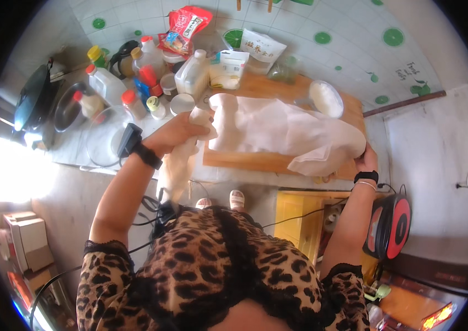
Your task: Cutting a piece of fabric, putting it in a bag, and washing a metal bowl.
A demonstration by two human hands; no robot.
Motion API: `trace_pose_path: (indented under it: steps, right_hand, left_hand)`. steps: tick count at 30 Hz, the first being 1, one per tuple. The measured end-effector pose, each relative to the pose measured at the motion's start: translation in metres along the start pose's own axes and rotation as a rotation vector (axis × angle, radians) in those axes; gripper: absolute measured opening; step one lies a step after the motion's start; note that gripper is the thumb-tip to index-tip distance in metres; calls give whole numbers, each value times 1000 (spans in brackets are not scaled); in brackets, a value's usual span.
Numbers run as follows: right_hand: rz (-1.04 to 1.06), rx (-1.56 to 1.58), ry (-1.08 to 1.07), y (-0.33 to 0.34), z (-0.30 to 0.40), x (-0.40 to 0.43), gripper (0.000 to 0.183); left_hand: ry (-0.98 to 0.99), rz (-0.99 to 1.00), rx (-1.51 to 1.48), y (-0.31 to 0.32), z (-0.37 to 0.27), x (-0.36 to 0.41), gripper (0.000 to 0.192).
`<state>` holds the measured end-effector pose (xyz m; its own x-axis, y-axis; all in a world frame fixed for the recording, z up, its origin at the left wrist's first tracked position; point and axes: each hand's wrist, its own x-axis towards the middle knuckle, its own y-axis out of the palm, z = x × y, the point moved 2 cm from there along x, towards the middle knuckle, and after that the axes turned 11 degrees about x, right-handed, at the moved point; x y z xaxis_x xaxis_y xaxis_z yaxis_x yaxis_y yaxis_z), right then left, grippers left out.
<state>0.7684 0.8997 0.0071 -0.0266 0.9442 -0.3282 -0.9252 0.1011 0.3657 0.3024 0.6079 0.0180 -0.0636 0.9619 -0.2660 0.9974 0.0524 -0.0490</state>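
Observation:
A thin, pale, floppy sheet [258,124] lies in loose folds over a wooden board [246,160]; I cannot tell whether it is dough or cloth. My left hand [178,132] pinches a strip of similar pale material [180,161] beyond the board's left side, and its lower part hangs past the counter's front edge. Whether this strip joins the sheet is unclear. At the board's right end, my right hand [367,159] grips the sheet's edge, its fingers mostly hidden by the fold. A bowl of white powder [327,99] stands behind the sheet.
Bottles and jars crowd the counter's left, including a white jug [192,74] and a clear glass bowl [109,136]. A wok [33,99] stands farther left. White pouches [229,68] and a red packet [186,29] line the tiled wall. A black-and-red appliance [389,225] sits below right.

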Motion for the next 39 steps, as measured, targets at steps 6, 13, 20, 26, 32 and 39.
trace_pose_path:
  steps: [6, 13, 20, 26, 32, 39]
  right_hand:
    - [36, -26, 23, 10, -17, 47, 13]
    - [205, -102, 158, 89, -67, 53, 8]
    - [304, -135, 193, 122, -46, 48, 11]
    - [357, -117, 323, 90, -24, 37, 16]
    - [268, -24, 336, 55, -22, 39, 29]
    - [325, 72, 340, 41, -25, 31, 26]
  left_hand:
    - [-168, -182, 31, -2, 0, -6, 37]
    - [-162, -334, 47, 5, 2, -16, 35]
    - [-211, -446, -84, 22, -8, -24, 33]
    - [-1, -260, 323, 33, 1, 18, 32]
    - [-74, 21, 541, 99, -22, 111, 55]
    - [-73, 198, -24, 179, 2, 172, 46]
